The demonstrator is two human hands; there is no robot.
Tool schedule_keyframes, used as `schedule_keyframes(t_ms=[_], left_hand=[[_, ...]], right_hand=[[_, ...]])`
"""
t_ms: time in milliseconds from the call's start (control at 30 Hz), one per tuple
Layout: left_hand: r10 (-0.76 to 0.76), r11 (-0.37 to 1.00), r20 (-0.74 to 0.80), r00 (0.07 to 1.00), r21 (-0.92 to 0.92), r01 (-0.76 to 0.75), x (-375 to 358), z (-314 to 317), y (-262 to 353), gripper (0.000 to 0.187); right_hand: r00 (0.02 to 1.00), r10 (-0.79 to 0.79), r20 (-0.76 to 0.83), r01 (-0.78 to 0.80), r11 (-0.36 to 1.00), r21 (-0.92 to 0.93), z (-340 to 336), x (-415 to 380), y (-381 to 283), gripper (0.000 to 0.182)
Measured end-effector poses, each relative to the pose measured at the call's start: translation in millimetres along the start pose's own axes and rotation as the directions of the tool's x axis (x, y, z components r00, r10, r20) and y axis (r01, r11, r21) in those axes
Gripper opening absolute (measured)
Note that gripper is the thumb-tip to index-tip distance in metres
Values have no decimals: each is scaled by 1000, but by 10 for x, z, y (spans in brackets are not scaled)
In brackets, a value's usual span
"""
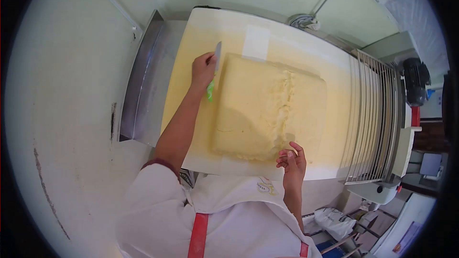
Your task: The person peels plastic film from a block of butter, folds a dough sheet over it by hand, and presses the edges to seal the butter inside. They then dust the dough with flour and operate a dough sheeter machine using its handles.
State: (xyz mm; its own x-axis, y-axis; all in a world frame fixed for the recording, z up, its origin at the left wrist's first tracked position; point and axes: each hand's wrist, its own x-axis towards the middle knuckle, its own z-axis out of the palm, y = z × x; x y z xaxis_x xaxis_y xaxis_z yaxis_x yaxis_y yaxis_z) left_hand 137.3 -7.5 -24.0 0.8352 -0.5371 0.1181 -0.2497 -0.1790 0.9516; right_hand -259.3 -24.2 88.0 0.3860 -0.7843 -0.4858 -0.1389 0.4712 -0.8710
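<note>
A thick, square slab of pale yellow dough (248,100) lies in front of me, with a rough, cracked seam running across its right half. Left of the slab, my left hand (203,70) has its fingers closed around the blade part of a knife (218,53). The knife's bright green handle (210,91) shows below the hand. My right hand (292,162) is at the slab's near edge, close to the seam's lower end. Its fingers are bent and apart, and I make out nothing held in them.
The slab rests on a flour-dusted, yellowish belt surface (337,129). A metal bar guard (370,119) and machine housing stand at the right, with a dark motor (415,81) behind. A steel tray (138,76) borders the left end. A coiled cable (303,20) hangs at the back wall.
</note>
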Motion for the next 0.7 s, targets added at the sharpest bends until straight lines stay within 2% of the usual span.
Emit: schedule_keyframes(t_ms=[100,233,333,433,533,633,700], left_hand=[[-166,980,33,986,117,162,83,88,283,28],[-36,991,83,996,134,24,-293,40,204,26],[-67,985,92,993,166,51,-284,31,214,28],[27,981,84,996,189,-42,44,173,177,29],[-18,978,151,988,207,-14,8,101,378,29],[31,992,135,990,117,-47,-303,19,206,30],[8,994,165,986,102,-25,-580,-97,209,32]], right_hand=[[1000,-9,-6,9,1000,-19,251,4,-125,32],[999,14,-31,-15,998,-60,374,46,-187,35],[1000,24,-19,-25,999,-46,405,114,-163,37],[1000,9,15,-8,998,-59,435,107,-172,37],[999,-35,35,38,995,-87,435,70,-228,37],[998,-46,42,49,995,-84,403,-26,-188,35],[997,-37,70,42,996,-80,385,-96,-152,35]])
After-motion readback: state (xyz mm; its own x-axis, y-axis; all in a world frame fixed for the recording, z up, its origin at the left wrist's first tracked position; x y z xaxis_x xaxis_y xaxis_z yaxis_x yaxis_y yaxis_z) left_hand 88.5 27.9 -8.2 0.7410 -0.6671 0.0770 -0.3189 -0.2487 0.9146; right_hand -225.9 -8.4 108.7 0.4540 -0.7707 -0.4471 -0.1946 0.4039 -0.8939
